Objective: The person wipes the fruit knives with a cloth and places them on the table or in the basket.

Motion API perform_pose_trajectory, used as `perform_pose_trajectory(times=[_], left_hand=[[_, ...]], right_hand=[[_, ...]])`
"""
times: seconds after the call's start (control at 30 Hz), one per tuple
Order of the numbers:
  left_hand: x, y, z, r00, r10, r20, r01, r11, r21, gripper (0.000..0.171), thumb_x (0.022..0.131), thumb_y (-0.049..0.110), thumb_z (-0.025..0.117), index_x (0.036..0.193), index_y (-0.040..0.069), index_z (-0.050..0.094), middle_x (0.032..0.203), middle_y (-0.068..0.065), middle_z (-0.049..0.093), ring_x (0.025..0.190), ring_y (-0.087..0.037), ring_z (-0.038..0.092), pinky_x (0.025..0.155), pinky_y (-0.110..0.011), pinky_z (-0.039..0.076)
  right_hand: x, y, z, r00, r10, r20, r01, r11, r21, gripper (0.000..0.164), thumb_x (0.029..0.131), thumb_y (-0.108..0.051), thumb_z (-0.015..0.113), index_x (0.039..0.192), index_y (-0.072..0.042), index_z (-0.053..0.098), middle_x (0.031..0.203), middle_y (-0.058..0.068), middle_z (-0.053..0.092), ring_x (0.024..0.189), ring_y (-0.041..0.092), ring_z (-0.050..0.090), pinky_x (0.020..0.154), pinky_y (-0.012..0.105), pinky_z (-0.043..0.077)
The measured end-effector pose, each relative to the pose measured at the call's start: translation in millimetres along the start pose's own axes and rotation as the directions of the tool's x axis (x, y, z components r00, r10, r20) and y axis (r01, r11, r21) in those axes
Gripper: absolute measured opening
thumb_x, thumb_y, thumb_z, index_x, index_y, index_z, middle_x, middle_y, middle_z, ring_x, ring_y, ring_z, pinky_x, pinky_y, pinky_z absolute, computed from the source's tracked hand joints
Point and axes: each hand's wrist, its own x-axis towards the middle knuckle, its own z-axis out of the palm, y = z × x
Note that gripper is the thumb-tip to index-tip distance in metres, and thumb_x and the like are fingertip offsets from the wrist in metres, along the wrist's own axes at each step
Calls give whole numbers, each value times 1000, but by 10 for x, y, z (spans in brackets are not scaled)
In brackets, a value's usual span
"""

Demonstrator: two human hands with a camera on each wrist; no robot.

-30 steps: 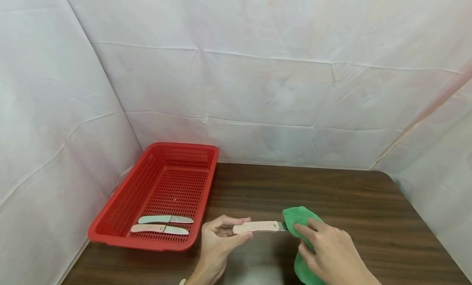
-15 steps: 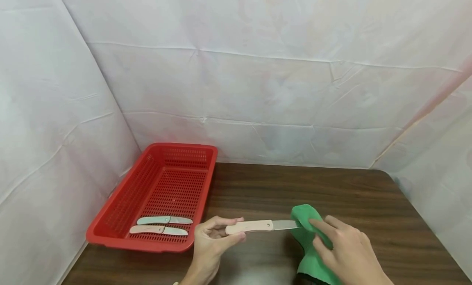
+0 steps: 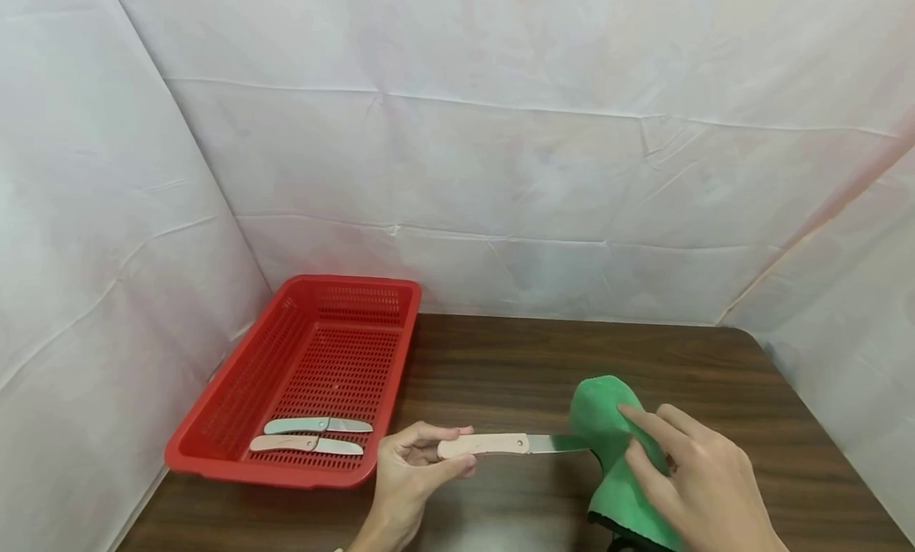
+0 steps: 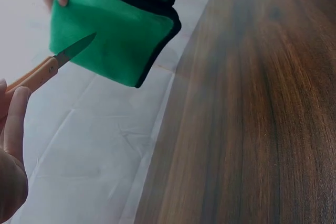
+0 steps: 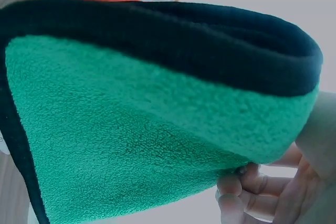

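Note:
My left hand (image 3: pixel 411 476) pinches the pale pink handle of an unfolded folding knife (image 3: pixel 486 444) between thumb and fingers. The bare blade points right, its tip close to a green cloth (image 3: pixel 608 425); in the left wrist view the blade (image 4: pixel 76 47) shows in front of the cloth (image 4: pixel 115 35), and I cannot tell if they touch. My right hand (image 3: pixel 704 472) pinches the cloth, which hangs folded with a black edging and a small loop. In the right wrist view the cloth (image 5: pixel 131 129) covers most of the picture, with curled fingers (image 5: pixel 254 182) at its lower edge.
A red plastic basket (image 3: pixel 407 353) with slotted walls stands on the left of the dark wooden table (image 3: pixel 500 361). Inside lie two unfolded knives, a mint-handled knife (image 3: pixel 296 426) and a pink-handled knife (image 3: pixel 286 442). White sheeting (image 3: pixel 457 139) surrounds the table.
The cloth and my right hand have moved right, off the knife's blade, which was mostly covered and now shows along its length. My left hand has shifted slightly left with the knife.

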Motion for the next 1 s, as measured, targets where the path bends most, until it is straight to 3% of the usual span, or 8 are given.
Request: perform_pose_trajectory(times=[0.33,0.57,0.77,1.0], left_hand=[[5,-16,19,998,51,38,-52,999,12,29,64,-18,65,92,-13,57,94,-36,56,77,-33,63,59,-51,50],[13,-6,67,999,32,26,-32,999,-9,30,63,-21,64,91,-18,54,94,-40,53,76,-32,63,60,-52,50],[34,25,117,1000,10,6,-10,1000,-23,27,63,-22,64,89,-16,55,93,-36,57,75,-31,63,62,-53,50],[22,45,136,1000,20,-3,-20,999,-32,28,63,-22,64,88,-13,57,92,-30,60,75,-32,63,62,-50,51]], right_hand=[[90,-218,86,988,-150,-30,151,988,41,25,76,-19,47,87,-10,68,64,-17,32,50,-7,19,41,3,15],[67,-348,221,981,-181,68,177,982,59,28,63,-12,60,90,-13,68,73,-14,52,49,-9,27,38,4,21],[44,-402,319,967,-241,80,238,970,44,28,60,-13,57,86,-13,68,66,-15,41,52,-7,25,40,4,19],[27,-406,340,963,-246,111,247,969,5,30,57,-13,57,86,-15,67,64,-15,32,53,-5,19,41,4,14]])
